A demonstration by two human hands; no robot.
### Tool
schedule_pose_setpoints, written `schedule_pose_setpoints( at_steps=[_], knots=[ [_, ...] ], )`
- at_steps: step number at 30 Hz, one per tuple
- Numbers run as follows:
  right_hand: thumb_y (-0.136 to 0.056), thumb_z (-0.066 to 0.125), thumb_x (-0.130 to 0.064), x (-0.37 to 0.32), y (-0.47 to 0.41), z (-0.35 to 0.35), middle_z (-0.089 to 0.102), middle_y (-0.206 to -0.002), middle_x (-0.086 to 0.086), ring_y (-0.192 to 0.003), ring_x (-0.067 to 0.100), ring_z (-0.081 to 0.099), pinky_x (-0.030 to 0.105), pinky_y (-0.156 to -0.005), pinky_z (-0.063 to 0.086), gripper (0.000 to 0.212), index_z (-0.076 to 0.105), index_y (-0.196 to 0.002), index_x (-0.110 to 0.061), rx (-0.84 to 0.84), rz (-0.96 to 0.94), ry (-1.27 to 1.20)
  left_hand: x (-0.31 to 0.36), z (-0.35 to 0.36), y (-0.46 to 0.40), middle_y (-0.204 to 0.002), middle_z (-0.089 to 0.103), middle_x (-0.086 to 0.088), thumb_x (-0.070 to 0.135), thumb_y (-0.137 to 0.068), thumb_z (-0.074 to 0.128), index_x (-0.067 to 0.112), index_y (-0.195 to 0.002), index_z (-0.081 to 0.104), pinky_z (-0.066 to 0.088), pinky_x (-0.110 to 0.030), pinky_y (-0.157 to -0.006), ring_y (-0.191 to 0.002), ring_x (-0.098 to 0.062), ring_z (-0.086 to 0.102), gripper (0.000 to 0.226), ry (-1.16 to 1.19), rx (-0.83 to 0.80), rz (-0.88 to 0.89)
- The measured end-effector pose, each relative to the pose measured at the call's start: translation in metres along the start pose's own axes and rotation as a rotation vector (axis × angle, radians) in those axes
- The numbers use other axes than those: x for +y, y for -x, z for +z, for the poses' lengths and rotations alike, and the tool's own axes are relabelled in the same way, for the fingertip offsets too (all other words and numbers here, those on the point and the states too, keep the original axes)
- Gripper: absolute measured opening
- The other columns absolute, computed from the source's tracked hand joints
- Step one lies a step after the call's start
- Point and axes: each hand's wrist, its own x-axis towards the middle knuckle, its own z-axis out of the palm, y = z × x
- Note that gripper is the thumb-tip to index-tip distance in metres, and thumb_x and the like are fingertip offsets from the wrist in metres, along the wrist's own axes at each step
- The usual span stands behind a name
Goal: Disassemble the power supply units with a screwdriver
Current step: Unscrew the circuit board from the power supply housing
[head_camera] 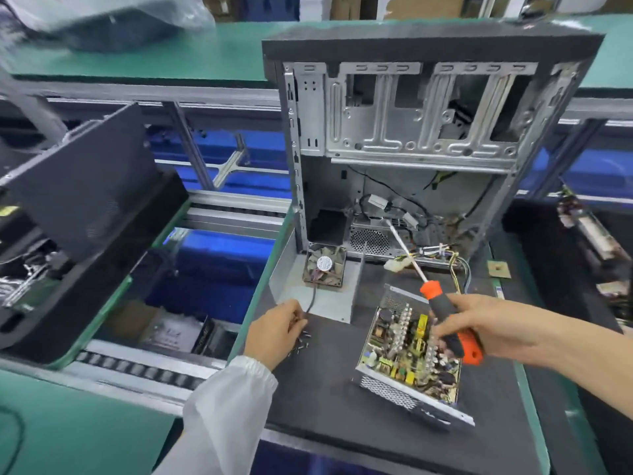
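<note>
An opened power supply unit [407, 358] lies on the dark foam mat [325, 389], its circuit board and heat sinks exposed. My right hand [479, 327] grips an orange and black screwdriver [445, 320] above the unit, shaft pointing up and left toward the case. My left hand [277, 332] rests on the mat left of the unit, fingers curled over a small pile of loose screws [303, 342]; whether it holds one is hidden. The removed metal cover [322, 286] with its fan [324, 265] lies behind, the fan's cable running toward my left hand.
An open computer case [411, 138] stands upright at the back of the mat, with loose wires [442, 255] spilling out. A black case panel [78, 186] leans at the left above a roller conveyor [137, 368]. Blue bins sit below. Board scrap lies at far right.
</note>
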Motion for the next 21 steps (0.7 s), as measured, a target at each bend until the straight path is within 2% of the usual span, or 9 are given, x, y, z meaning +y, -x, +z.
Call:
schedule_pose_setpoints(
  at_steps=[2,5,7,10,12,14,16,18,21],
  knots=[
    [-0.083,0.072,-0.015,-0.001,0.001,-0.002,0.053,-0.058,0.007,-0.051,0.017,0.051,0.025,-0.05,0.044,0.028,0.046,-0.074,-0.01,0.193,-0.087,0.319,0.001,-0.001,0.002,-0.066,0.05,0.012,0.036,-0.096,0.057,0.026,-0.094,0.052,0.043,-0.03,-0.066,-0.074,-0.014,0.054,0.011,-0.007,-0.02,0.023],
    [-0.081,0.069,-0.051,-0.003,-0.002,-0.002,0.054,-0.044,0.001,-0.043,0.016,0.054,0.026,-0.049,0.048,0.049,0.046,-0.061,-0.013,0.444,-0.196,0.792,0.014,-0.003,0.006,-0.073,0.059,0.013,0.043,-0.097,0.052,0.029,-0.093,0.053,0.042,-0.029,-0.065,-0.076,-0.01,0.057,0.014,0.017,-0.006,0.036],
    [-0.08,0.062,-0.063,0.002,-0.009,0.004,0.059,-0.05,-0.001,-0.055,0.017,0.063,0.031,-0.059,0.052,0.054,0.047,-0.062,-0.015,0.554,-0.18,1.097,0.032,-0.004,0.009,-0.064,0.056,0.012,0.052,-0.095,0.049,0.032,-0.081,0.05,0.038,-0.027,-0.061,-0.067,-0.003,0.053,0.024,0.095,-0.035,0.053],
    [-0.082,0.055,-0.067,0.015,-0.025,0.016,0.056,-0.07,-0.002,-0.067,0.018,0.057,0.03,-0.057,0.047,0.053,0.044,-0.066,-0.018,0.612,-0.105,1.348,0.068,-0.004,0.014,-0.064,0.055,0.014,0.068,-0.085,0.046,0.036,-0.076,0.055,0.041,-0.024,-0.061,-0.063,0.001,0.049,0.034,0.301,-0.247,0.195],
    [-0.084,0.056,-0.061,0.022,-0.032,0.018,0.046,-0.07,-0.004,-0.07,0.021,0.052,0.029,-0.059,0.043,0.049,0.036,-0.065,-0.021,0.623,-0.061,1.37,0.084,-0.002,0.018,-0.074,0.059,0.011,0.067,-0.08,0.053,0.034,-0.084,0.061,0.043,-0.024,-0.065,-0.065,0.0,0.048,0.034,0.433,-0.426,0.304],
    [-0.084,0.06,-0.051,0.029,-0.038,0.017,0.044,-0.067,-0.005,-0.072,0.023,0.054,0.028,-0.057,0.041,0.043,0.035,-0.066,-0.021,0.615,0.005,1.333,0.089,0.0,0.019,-0.078,0.057,0.006,0.053,-0.08,0.069,0.025,-0.086,0.067,0.04,-0.019,-0.062,-0.067,-0.005,0.047,0.028,0.512,-0.55,0.381],
    [-0.083,0.06,-0.04,0.037,-0.041,0.014,0.053,-0.058,-0.007,-0.065,0.019,0.061,0.026,-0.052,0.042,0.032,0.041,-0.067,-0.02,0.615,0.049,1.245,0.086,0.003,0.018,-0.08,0.057,0.003,0.038,-0.079,0.079,0.017,-0.081,0.071,0.039,-0.016,-0.064,-0.07,-0.009,0.051,0.023,0.521,-0.585,0.438],
    [-0.083,0.059,-0.036,0.047,-0.044,0.012,0.057,-0.041,-0.006,-0.048,0.011,0.064,0.025,-0.053,0.051,0.025,0.048,-0.07,-0.017,0.587,0.091,1.078,0.083,0.005,0.017,-0.079,0.056,0.008,0.032,-0.079,0.08,0.016,-0.074,0.072,0.037,-0.014,-0.065,-0.071,-0.005,0.051,0.019,0.533,-0.599,0.461],
    [-0.083,0.059,-0.031,0.059,-0.049,0.012,0.059,-0.04,-0.004,-0.04,0.012,0.063,0.025,-0.049,0.055,0.024,0.053,-0.07,-0.012,0.572,0.091,0.879,0.082,0.008,0.014,-0.076,0.055,0.008,0.029,-0.079,0.08,0.02,-0.067,0.07,0.035,-0.015,-0.065,-0.067,-0.002,0.048,0.019,0.586,-0.623,0.456]
  ],
)
